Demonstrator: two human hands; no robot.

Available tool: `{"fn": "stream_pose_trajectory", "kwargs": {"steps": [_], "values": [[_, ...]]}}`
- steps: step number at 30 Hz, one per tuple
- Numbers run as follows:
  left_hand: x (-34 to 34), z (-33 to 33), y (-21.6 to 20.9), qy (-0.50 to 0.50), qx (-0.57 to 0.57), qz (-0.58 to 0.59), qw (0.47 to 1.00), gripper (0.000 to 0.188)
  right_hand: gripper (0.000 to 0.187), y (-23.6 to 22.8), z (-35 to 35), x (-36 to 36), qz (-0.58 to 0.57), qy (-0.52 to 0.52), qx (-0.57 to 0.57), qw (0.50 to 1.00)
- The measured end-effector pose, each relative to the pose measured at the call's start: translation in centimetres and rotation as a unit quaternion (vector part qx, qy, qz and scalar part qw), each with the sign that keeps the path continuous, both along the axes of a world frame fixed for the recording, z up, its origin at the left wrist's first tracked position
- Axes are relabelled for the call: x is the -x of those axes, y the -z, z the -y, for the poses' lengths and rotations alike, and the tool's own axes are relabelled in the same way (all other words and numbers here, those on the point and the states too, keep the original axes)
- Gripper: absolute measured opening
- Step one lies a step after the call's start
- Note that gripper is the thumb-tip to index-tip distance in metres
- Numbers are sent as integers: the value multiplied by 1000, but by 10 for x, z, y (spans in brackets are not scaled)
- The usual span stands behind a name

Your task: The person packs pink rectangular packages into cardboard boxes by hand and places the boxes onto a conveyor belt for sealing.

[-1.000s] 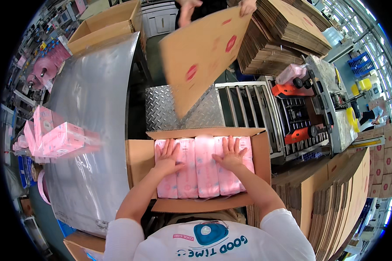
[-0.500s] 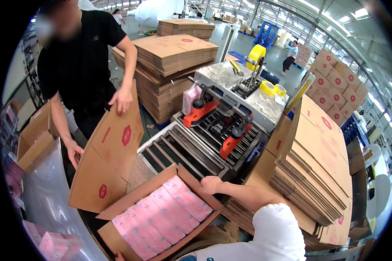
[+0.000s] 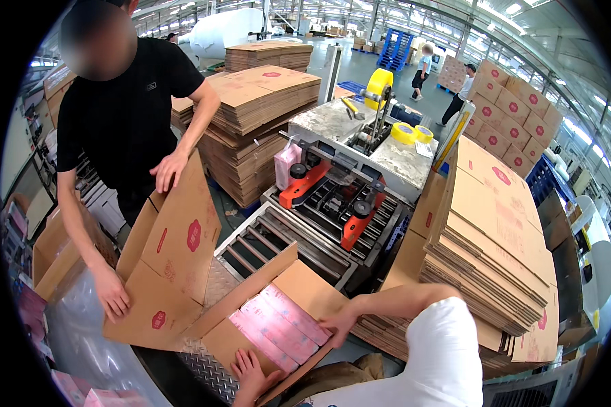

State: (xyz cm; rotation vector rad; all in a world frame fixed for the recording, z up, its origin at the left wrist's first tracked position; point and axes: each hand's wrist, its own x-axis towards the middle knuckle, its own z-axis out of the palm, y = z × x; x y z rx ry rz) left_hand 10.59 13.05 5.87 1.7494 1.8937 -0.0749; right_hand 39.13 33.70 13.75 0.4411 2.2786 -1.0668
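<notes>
My left hand (image 3: 250,375) lies open, fingers spread, at the left end of the open carton (image 3: 251,288); my right hand (image 3: 341,321) rests at its right end (I cannot tell whether it grips). Pink packs (image 3: 278,324) sit inside the carton, their print too small to read. Left of the carton, a co-worker holds a brown box (image 3: 173,254) with red emblems and lettering.

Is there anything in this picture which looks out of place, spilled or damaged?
A lone pink pack stands beside the orange-armed roller machine, apart from the pink packs inside the open carton. The flat cartons at right are stacked unevenly. No spill is visible.
</notes>
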Motion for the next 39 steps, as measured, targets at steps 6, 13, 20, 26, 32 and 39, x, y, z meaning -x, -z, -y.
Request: {"fn": "stream_pose_trajectory", "kwargs": {"steps": [6,13,20,26,32,39], "values": [[66,-52,-73,-202,-207,236,928,49,77,-6,-35,24,73,65,-248,964],[135,-72,-14,-437,-133,357,815,40,113,111,1,-44,57,697,-159,697],[33,-1,152,-504,-285,294,760,54,88,87,-118,23,67,653,-96,748],[6,-148,147,-515,-190,290,784,51,74,95,-192,85,-182,210,-420,864],[-23,-322,106,-459,-224,272,816,60,67,93,-301,30,-184,299,-503,790],[-55,-410,71,-436,-186,292,830,68,59,113,-389,-15,-257,323,-507,757]]}}
